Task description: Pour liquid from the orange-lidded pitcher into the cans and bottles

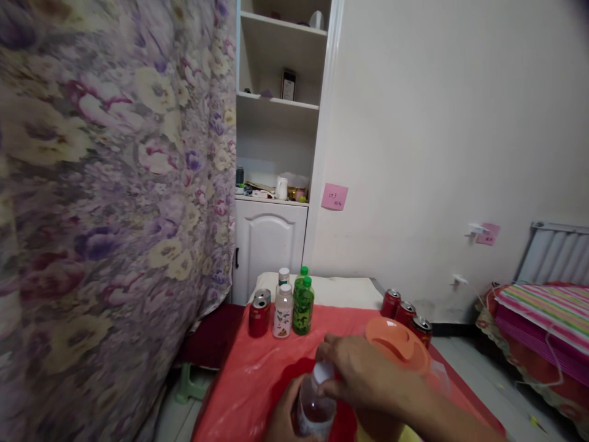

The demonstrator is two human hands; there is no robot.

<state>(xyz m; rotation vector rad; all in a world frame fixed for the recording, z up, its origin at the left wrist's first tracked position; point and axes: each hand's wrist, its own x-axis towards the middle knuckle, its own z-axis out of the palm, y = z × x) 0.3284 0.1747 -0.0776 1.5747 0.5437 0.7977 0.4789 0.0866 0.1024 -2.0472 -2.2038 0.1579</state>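
A clear plastic bottle (316, 410) with a white cap (323, 371) stands close to me at the near side of the table. My left hand (286, 414) is wrapped around the bottle's body from the left. From the right, my right hand (363, 371) reaches over and its fingers close on the white cap. The bottle's lower part is cut off by the frame edge. Beside my right forearm sits an orange plastic dish or lid (391, 344), partly covered by the arm. Something yellow (409, 434) shows below that arm.
A red cloth (248, 374) covers the table. At its back left stand red cans (259, 319), white-capped bottles (283, 313) and green bottles (303, 310). Three red cans (405, 314) line the right side. A floral curtain (115, 184) hangs left; a white cabinet (271, 239) stands behind.
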